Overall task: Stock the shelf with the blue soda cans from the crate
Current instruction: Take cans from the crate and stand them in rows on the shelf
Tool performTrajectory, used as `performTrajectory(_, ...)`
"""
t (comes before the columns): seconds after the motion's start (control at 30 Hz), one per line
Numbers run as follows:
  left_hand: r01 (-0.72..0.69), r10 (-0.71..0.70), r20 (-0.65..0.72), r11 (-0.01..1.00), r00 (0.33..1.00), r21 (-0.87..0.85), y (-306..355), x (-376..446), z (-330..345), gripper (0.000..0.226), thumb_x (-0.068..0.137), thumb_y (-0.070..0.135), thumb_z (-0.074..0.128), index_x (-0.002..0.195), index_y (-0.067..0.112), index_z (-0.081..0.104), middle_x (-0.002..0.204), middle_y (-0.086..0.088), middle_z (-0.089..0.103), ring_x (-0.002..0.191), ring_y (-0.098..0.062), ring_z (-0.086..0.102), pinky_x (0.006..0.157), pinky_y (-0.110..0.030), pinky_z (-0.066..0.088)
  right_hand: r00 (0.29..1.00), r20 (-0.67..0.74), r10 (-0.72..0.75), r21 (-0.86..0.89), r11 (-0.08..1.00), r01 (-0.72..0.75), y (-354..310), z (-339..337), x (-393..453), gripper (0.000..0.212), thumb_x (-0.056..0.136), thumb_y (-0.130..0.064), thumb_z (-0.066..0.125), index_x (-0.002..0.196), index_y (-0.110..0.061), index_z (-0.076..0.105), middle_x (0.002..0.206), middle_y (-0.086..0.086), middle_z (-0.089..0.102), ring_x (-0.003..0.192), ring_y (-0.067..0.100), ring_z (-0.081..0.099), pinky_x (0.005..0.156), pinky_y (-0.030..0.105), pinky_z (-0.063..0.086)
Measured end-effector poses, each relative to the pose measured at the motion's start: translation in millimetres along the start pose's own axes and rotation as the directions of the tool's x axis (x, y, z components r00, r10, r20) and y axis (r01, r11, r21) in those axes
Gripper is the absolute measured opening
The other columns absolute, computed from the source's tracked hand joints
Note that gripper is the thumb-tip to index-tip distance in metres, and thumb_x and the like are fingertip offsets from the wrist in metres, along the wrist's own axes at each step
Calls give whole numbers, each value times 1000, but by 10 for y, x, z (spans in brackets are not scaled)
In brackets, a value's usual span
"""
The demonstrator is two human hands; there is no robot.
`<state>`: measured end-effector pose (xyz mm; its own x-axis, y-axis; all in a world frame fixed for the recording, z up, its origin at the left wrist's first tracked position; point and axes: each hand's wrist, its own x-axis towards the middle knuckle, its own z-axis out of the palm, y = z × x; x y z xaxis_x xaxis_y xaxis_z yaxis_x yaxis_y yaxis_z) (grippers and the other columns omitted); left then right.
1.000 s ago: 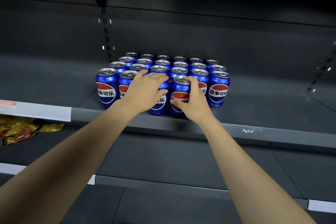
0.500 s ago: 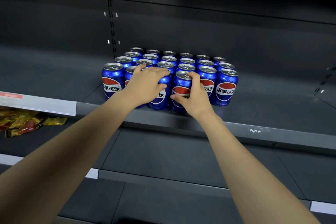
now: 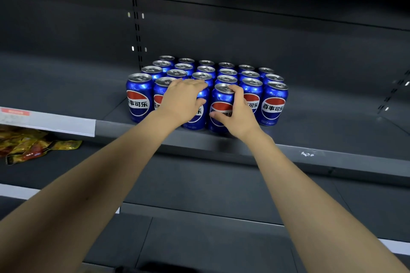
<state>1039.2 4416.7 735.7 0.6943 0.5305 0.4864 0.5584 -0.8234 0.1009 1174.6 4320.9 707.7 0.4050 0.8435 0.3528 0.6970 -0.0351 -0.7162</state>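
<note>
Several blue soda cans stand upright in tight rows on the dark grey shelf. My left hand wraps over the top and side of a front-row can, the third from the left. My right hand grips the front-row can beside it, with fingers curled over its rim and thumb on its face. Both held cans stand on the shelf near its front edge. The crate is out of view.
A white price strip runs along the shelf edge at left. Yellow and red snack packets lie on the lower shelf at far left. A slotted upright rises behind the cans. Bare shelf surface lies right of the cans.
Both hands stay on the same two front cans. The whole view has shifted slightly, with the cans sitting a little further right and higher in the frame.
</note>
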Motion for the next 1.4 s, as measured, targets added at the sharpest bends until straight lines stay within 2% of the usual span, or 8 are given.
performTrajectory(0.13, 41, -41, -24, 998, 999, 37, 80, -16, 8, 44, 95, 25, 53, 137, 16, 46, 142, -1, 47, 132, -20, 40, 112, -35, 20, 999, 38, 21, 6, 1000, -22, -9, -28, 0, 75, 83, -24, 72, 140, -25, 23, 137, 10, 43, 111, 23, 53, 96, 38, 46)
performTrajectory(0.33, 103, -100, -36, 991, 994, 88, 189, -2, 25, 38, 95, 25, 51, 131, 12, 49, 136, -4, 51, 127, -23, 44, 107, -36, 27, 992, 123, 26, -21, 999, -24, -25, -144, 5, 75, 86, -24, 70, 141, -24, 21, 131, 7, 48, 85, 6, 55, 81, 25, 41)
performTrajectory(0.57, 138, -137, -15, 988, 990, 73, 216, 3, 21, 39, 96, 24, 51, 133, 13, 47, 140, -4, 48, 131, -25, 39, 110, -39, 25, 993, 112, 33, -35, 999, -29, -13, -124, 12, 75, 85, -22, 71, 141, -25, 21, 131, 8, 49, 94, 13, 56, 84, 27, 43)
performTrajectory(0.7, 128, -130, 7, 985, 992, 117, 223, 7, -49, 34, 96, 25, 50, 128, 11, 49, 128, -6, 55, 122, -25, 45, 104, -38, 29, 993, 70, 91, -99, 992, -84, -45, -68, 28, 80, 84, -30, 71, 143, -29, 17, 131, 11, 49, 102, 26, 58, 90, 40, 49)
performTrajectory(0.93, 97, -94, -22, 978, 995, 184, 278, -168, -2, 70, 96, 29, 48, 150, 8, 9, 157, -6, 14, 146, -24, 2, 118, -40, 3, 986, -26, 164, -245, 955, -166, -174, -78, -113, 107, 79, -39, 74, 150, -34, -6, 150, 17, 24, 124, 36, 46, 97, 45, 44)
performTrajectory(1.03, 95, -84, -98, 989, 992, 115, 350, -371, 59, 68, 94, 25, 51, 149, 7, 15, 155, -7, 21, 145, -25, 8, 118, -39, 6, 987, -133, 89, -342, 931, -130, -231, 31, -275, 96, 81, -38, 71, 151, -30, 6, 151, 16, 19, 128, 38, 38, 97, 46, 42)
performTrajectory(1.23, 81, -88, -221, 996, 971, -38, 413, -907, 325, 48, 82, 14, 62, 128, 4, 52, 138, -16, 46, 135, -33, 34, 107, -45, 29, 978, -204, 45, -467, 873, -137, -199, 372, -763, 78, 86, -32, 63, 149, -21, 19, 156, 22, 7, 135, 43, 25, 105, 51, 32)
performTrajectory(1.4, 155, -173, -122, 977, 977, -148, 378, -1493, 699, 39, 85, 14, 59, 124, 6, 56, 135, -11, 50, 130, -29, 40, 103, -42, 31, 971, -239, -24, -485, 869, -98, 49, 783, -1375, 71, 80, -25, 70, 142, -13, 38, 151, 29, 20, 133, 48, 30, 104, 58, 34)
